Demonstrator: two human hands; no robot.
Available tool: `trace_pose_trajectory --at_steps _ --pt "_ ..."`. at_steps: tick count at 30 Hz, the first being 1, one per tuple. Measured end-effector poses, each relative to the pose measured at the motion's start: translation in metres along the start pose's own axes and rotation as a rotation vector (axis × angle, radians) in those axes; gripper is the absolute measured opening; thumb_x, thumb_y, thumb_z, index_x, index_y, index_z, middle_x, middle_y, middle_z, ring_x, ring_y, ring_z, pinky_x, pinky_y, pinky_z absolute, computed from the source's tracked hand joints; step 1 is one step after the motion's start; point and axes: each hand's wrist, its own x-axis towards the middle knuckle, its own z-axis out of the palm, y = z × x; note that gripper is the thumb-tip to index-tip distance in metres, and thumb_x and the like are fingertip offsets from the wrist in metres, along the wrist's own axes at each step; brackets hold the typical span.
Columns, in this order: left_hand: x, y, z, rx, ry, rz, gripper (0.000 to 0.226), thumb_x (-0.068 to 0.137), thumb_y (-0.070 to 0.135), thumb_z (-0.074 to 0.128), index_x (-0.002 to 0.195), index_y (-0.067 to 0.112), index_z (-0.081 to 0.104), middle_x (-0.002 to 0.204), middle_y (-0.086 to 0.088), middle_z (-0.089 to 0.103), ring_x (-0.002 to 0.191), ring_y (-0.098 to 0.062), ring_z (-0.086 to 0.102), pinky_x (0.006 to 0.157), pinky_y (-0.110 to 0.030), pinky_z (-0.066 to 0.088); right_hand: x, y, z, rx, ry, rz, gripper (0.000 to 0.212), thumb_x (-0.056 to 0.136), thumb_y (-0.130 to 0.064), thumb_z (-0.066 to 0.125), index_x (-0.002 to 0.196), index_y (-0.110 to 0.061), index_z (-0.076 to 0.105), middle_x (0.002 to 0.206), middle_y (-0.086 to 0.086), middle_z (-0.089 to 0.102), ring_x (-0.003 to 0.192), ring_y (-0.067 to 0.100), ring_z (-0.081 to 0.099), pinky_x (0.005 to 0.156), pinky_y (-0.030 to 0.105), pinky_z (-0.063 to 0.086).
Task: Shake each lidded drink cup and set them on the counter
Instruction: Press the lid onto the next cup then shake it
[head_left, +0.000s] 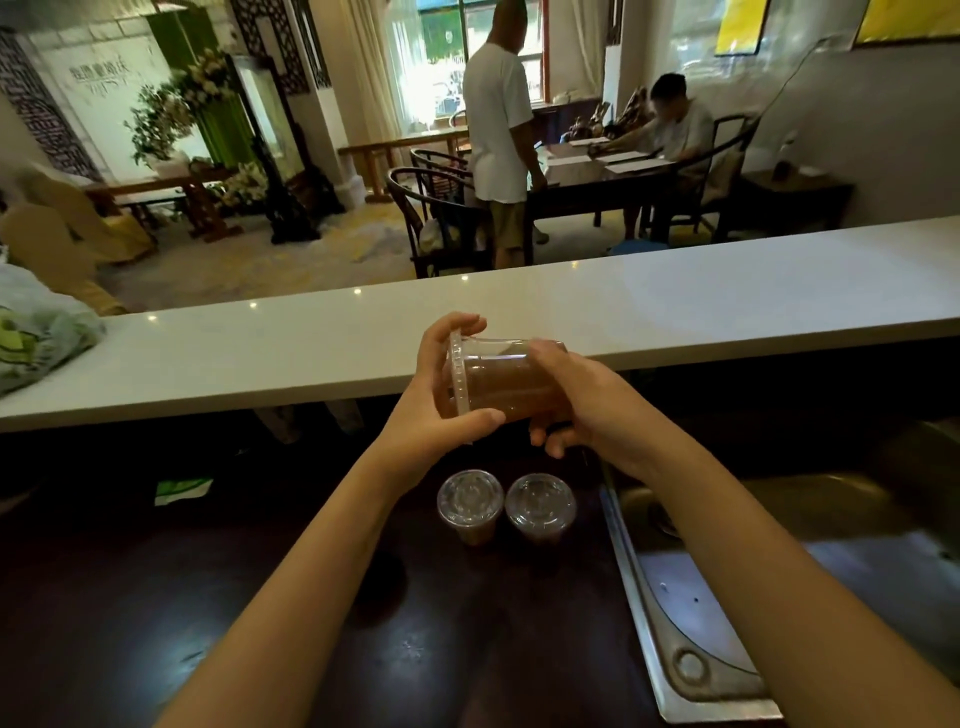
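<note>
A clear lidded cup (498, 379) of brown drink lies on its side in the air, in front of the white counter (675, 312). My left hand (436, 400) grips its lidded end, thumb below and fingers over the rim. My right hand (576, 400) wraps round the cup's base end. Two more lidded cups of brown drink stand upright side by side on the dark lower worktop below my hands: the left cup (470, 506) and the right cup (540, 508).
A steel sink (779, 561) lies to the right of the dark worktop. A green and white plastic bag (36, 338) sits on the counter's left end. Beyond the counter, one person stands and another sits at a dark table (597, 176) with chairs.
</note>
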Motion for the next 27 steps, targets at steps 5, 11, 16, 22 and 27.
trace_pose_trajectory --at_steps 5,11,16,22,27 --pt "0.009 -0.005 -0.008 -0.214 -0.062 -0.287 0.097 0.061 0.04 0.079 0.141 0.05 0.025 0.144 0.01 0.036 0.125 -0.021 0.05 0.09 -0.041 0.052 0.001 0.014 -0.005 -0.115 0.085 -0.102 0.04 0.085 -0.03 0.064 0.121 -0.02 0.049 0.114 0.004 0.06 0.094 0.02 0.067 0.077 0.036 0.059" --pt "0.011 -0.004 -0.008 -0.416 -0.151 -0.459 0.037 0.076 0.054 0.064 0.107 0.034 0.067 0.12 -0.005 0.066 0.109 -0.023 0.063 0.081 -0.043 0.055 -0.005 0.016 -0.012 -0.293 -0.012 -0.261 0.057 0.08 -0.012 0.071 0.124 -0.037 0.045 0.125 -0.011 0.049 0.106 0.001 0.057 0.083 0.019 0.053" --pt "0.018 -0.009 0.004 -0.19 0.031 -0.386 0.062 0.07 0.033 0.061 0.129 0.033 0.043 0.126 -0.006 0.054 0.107 -0.025 0.06 0.072 -0.032 0.052 -0.003 0.018 -0.021 -0.162 0.003 -0.141 0.057 0.082 -0.032 0.067 0.132 -0.036 0.041 0.132 -0.009 0.049 0.111 0.009 0.059 0.091 0.028 0.052" --pt "0.011 -0.008 0.008 0.17 0.012 -0.053 0.073 0.065 0.037 0.068 0.128 0.047 0.034 0.137 0.003 0.039 0.116 -0.016 0.053 0.089 -0.032 0.054 0.003 0.014 -0.015 0.004 0.005 0.079 0.062 0.081 -0.064 0.04 0.124 -0.02 0.052 0.109 0.012 0.066 0.082 0.024 0.07 0.065 0.031 0.057" --pt "0.01 -0.01 0.0 0.174 -0.087 -0.049 0.089 0.068 0.038 0.071 0.14 0.049 0.022 0.15 0.021 0.022 0.131 -0.004 0.036 0.096 -0.028 0.049 0.008 0.016 -0.009 0.063 0.09 0.013 0.043 0.089 -0.045 0.053 0.115 -0.012 0.053 0.112 0.013 0.061 0.081 0.019 0.068 0.062 0.027 0.056"
